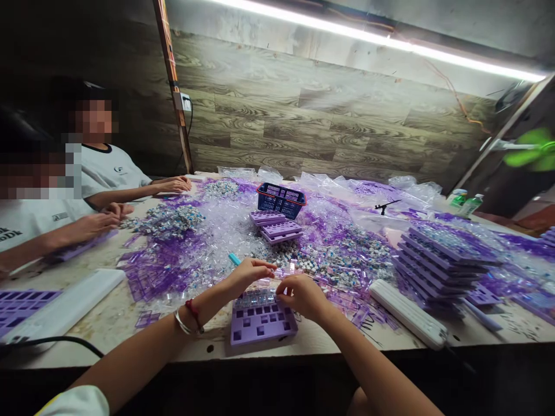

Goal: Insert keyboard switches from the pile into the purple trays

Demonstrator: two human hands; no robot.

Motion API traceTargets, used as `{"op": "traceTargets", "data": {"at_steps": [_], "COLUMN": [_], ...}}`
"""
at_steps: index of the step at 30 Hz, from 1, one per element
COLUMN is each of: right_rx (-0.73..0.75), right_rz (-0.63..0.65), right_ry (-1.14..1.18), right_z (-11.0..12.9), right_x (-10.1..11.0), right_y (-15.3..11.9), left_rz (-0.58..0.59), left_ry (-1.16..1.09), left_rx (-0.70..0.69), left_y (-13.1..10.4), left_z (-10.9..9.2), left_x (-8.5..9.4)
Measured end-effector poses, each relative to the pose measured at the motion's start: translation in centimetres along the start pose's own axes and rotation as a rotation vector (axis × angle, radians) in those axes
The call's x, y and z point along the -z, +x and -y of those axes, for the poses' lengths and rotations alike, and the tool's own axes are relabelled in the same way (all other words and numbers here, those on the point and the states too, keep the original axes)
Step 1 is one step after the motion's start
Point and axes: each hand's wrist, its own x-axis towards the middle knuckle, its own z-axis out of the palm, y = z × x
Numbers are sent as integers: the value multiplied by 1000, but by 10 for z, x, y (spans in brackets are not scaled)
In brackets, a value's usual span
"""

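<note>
From afar I watch the left hand (248, 278) and right hand (306, 296), both part-curled (I cannot tell whether either pinches anything), over one purple slotted tray (271, 331) near the table's (318, 342) front edge; beyond sit one basket (281, 202), two bottles (472, 205).

Partial black lettering (10, 234), "oDk", on the nearer co-worker's white shirt (37, 224)

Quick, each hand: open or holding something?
Left hand: outstretched near the purple tray; can't tell if it's holding anything.
Right hand: curled by the tray; can't tell if holding anything.
</note>
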Motion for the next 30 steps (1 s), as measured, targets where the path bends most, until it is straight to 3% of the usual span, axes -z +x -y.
{"op": "traceTargets", "data": {"at_steps": [9, 22, 30], "right_rx": [3, 19, 43], "right_rz": [2, 3, -4], "right_ry": [46, -157, -94], "right_z": [-1, 8, 3], "right_x": [-2, 0, -3], "right_y": [1, -1, -1], "left_rz": [-13, -16, -2], "left_ry": [-2, 55, 51], "left_rx": [8, -30, -30], "left_y": [4, 4, 3], "left_z": [3, 6, 5], "left_x": [1, 2, 2]}}
